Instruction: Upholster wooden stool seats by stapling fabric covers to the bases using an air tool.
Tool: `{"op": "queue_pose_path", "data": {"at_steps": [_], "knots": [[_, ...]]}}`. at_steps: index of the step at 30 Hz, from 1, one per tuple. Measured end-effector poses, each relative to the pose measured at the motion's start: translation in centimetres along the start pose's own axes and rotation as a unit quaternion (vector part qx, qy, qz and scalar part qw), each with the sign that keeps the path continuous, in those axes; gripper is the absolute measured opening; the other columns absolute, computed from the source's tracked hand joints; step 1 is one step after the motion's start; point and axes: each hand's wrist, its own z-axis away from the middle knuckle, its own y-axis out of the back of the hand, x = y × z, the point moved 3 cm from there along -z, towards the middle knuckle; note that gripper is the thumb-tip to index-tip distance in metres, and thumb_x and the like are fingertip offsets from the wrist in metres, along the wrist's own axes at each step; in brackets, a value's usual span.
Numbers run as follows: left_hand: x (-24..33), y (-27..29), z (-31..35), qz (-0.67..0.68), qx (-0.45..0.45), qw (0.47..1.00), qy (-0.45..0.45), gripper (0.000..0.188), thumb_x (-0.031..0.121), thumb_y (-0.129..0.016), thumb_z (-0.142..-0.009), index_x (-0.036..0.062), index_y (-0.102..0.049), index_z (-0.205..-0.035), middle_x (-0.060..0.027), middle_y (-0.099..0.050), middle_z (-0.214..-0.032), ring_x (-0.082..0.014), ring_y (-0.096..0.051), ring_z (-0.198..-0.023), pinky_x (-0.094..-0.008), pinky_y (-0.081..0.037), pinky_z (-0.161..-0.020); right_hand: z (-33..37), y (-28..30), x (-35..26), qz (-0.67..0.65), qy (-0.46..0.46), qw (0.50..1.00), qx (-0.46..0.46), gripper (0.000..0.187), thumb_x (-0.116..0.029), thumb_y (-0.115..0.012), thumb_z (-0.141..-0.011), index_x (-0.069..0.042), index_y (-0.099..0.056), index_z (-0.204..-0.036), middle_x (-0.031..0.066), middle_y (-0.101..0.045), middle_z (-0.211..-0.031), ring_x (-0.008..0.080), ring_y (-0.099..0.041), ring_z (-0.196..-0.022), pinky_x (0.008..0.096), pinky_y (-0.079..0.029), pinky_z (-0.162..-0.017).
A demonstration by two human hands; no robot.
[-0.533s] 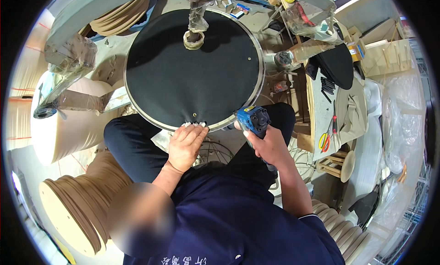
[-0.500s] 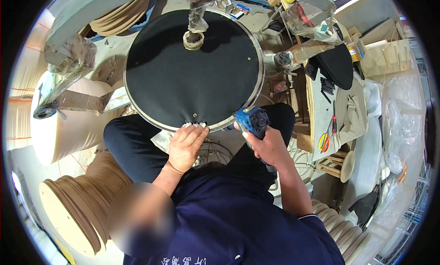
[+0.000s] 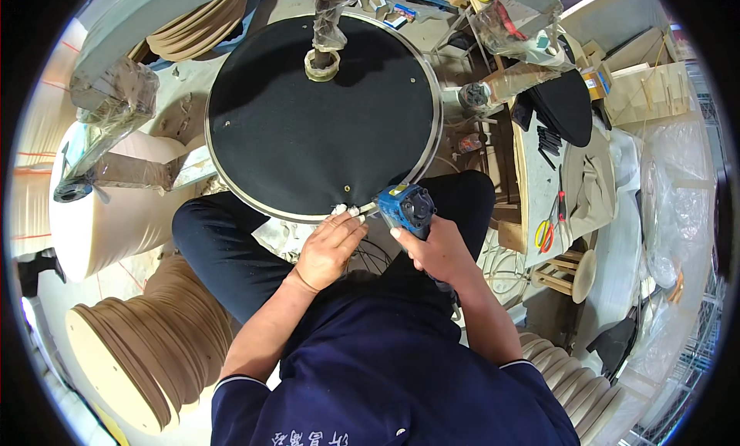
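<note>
A large round panel (image 3: 316, 130) covered in black cloth, with a pale rim, lies before me over my knees. Small brass-coloured eyelets dot the cloth, one (image 3: 347, 188) close to the near edge. My left hand (image 3: 327, 249) presses its fingertips together on the cloth's near edge; white wrapping shows on some fingertips. From the right, my right hand (image 3: 439, 249) grips a blue and black staple gun (image 3: 406, 208) by its handle. Its nose meets the rim just right of my left fingers. The exact contact point is hidden.
Plastic-wrapped frame legs (image 3: 127, 172) surround the panel; one wrapped post (image 3: 327, 26) rises over its far part. To the right, a worktable (image 3: 532, 199) holds scissors (image 3: 546, 234), black strips and cloth. A large spool of brown strip (image 3: 146, 346) stands lower left, a wooden stool (image 3: 570, 276) at right.
The panel has turned a little, its near eyelet shifting right. My left hand has slid right along the rim. The staple gun has moved left, close to my left fingers.
</note>
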Motion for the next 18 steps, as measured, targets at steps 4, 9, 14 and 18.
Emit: {"op": "queue_pose_path", "data": {"at_steps": [4,9,14,18], "knots": [[0.1,-0.3,-0.6,0.046,-0.004,0.999,0.004,0.037,0.004,-0.072,-0.081,0.0065,-0.078,-0.118,-0.0100,-0.073,-0.124,-0.0322,-0.070,-0.122,-0.0454,-0.056,-0.109,0.0,0.9,0.3,0.015,-0.003,1.000,0.014,0.044,-0.038,-0.079,-0.098,0.004,-0.068,-0.098,0.0058,-0.065,-0.064,0.0136,-0.063,-0.054,0.0321,-0.050,-0.054],[-2.6,4.5,-0.3,-0.070,0.073,0.995,0.007,0.045,0.002,-0.080,-0.080,0.0079,-0.077,-0.125,-0.0089,-0.070,-0.125,-0.0320,-0.067,-0.119,-0.0501,-0.054,-0.103,0.7,2.6,1.8,-0.057,-0.007,0.996,0.072,0.032,-0.031,-0.079,-0.099,0.000,-0.070,-0.098,0.0023,-0.064,-0.067,0.0103,-0.060,-0.053,0.0292,-0.048,-0.051],[-6.2,9.1,0.1,-0.150,0.019,0.988,0.039,0.048,0.001,-0.077,-0.081,0.0075,-0.074,-0.129,-0.0080,-0.071,-0.125,-0.0301,-0.066,-0.122,-0.0504,-0.047,-0.115,1.0,2.4,1.8,-0.115,-0.011,0.990,0.083,0.022,-0.024,-0.078,-0.100,-0.004,-0.072,-0.104,-0.0006,-0.063,-0.068,0.0089,-0.058,-0.052,0.0272,-0.046,-0.051],[-7.5,11.6,2.3,-0.149,0.022,0.987,0.055,0.039,0.008,-0.069,-0.086,0.0084,-0.076,-0.124,-0.0113,-0.073,-0.123,-0.0325,-0.068,-0.121,-0.0503,-0.051,-0.109,-0.1,0.2,2.1,-0.086,0.032,0.994,0.067,0.026,-0.029,-0.080,-0.096,-0.004,-0.074,-0.092,-0.0024,-0.062,-0.065,0.0089,-0.059,-0.053,0.0284,-0.046,-0.051]]}}
